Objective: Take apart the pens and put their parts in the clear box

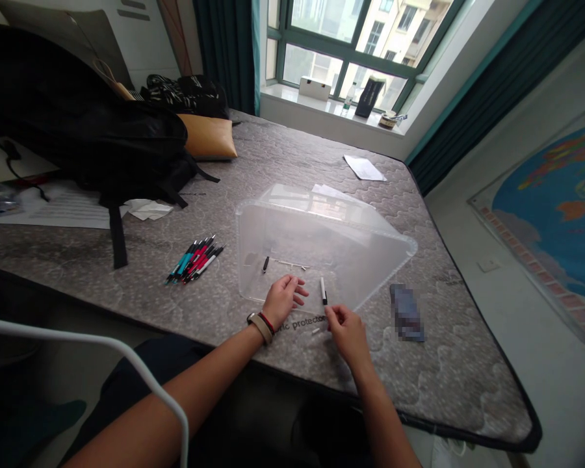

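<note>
A clear plastic box point(316, 218) lies on its side with its opening toward me. My right hand point(347, 330) is closed at the box's front edge, its thumb and fingertips pinching the black lower end of a white pen point(322, 287). To the left, my left hand point(283, 300) rests palm inward at the opening, fingers apart and holding nothing I can see. Inside the box lie a short black pen part point(266, 264) and a thin pen refill point(288, 263). A small pale piece point(315, 331) is on the mattress just left of my right hand.
Several pens point(195, 260) in blue, red and white are piled left of the box. A phone-like blurred object point(406, 313) lies to the right. A black backpack point(78, 123) fills the back left, beside a tan pouch point(209, 138). A white cable point(102, 343) crosses the lower left.
</note>
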The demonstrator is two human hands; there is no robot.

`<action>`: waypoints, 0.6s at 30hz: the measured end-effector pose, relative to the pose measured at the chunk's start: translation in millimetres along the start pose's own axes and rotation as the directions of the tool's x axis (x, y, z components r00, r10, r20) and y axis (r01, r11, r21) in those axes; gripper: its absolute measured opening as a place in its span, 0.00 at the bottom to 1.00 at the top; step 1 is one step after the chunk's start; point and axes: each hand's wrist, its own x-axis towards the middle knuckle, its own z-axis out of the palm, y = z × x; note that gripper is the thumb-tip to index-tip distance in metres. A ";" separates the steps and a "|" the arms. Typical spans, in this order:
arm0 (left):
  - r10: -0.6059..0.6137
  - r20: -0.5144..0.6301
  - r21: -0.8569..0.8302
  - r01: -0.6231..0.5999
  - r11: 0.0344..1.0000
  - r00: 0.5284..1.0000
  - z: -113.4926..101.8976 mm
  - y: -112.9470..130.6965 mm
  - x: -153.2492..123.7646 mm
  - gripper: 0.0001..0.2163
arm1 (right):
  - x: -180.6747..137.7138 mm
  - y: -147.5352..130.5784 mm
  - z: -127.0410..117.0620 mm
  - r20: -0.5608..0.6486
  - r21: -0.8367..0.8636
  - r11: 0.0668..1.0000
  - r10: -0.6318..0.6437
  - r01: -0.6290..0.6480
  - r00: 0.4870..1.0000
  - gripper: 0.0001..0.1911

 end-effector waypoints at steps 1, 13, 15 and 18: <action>0.004 0.001 -0.005 -0.004 1.000 1.000 -0.1 -0.2 0.1 0.16 | -4.5 3.0 -1.9 0.099 -0.057 0.997 -0.035 0.041 0.994 0.10; 0.023 0.020 0.049 -0.024 0.999 1.000 0.9 -2.9 -0.7 0.14 | -29.8 -15.4 0.0 0.274 0.128 0.992 -0.029 -0.007 0.961 0.11; 0.029 0.014 0.052 -0.029 0.998 0.999 0.3 -2.6 -0.4 0.14 | -25.0 -13.1 -2.8 -0.040 0.177 0.982 0.071 -0.063 0.997 0.16; 0.021 0.019 0.060 -0.022 0.998 1.000 1.0 -2.5 -0.4 0.13 | -19.0 -5.0 -2.9 -0.173 0.085 0.995 0.072 -0.058 0.982 0.21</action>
